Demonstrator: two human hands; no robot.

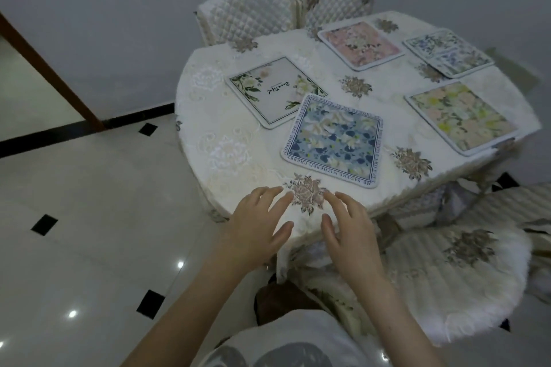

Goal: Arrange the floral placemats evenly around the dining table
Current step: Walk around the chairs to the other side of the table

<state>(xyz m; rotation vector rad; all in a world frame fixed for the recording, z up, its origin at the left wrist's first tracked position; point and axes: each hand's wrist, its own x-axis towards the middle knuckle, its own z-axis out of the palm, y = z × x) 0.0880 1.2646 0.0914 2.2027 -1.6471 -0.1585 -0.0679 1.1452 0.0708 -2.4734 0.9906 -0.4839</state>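
Note:
Several floral placemats lie on the round dining table with its cream embroidered cloth. Nearest me is a blue floral mat, whose far corner overlaps a white mat with script lettering. A pink mat lies at the far side. Two small blue-and-white mats overlap at the far right. A yellow-peach mat sits at the right edge. My left hand and right hand hover with fingers spread over the table's near edge, holding nothing.
Two quilted chairs stand behind the table. A cushioned chair is at my right, close to the table. Glossy white tile floor with black inlays spreads to the left. A wooden door frame leans across the far left.

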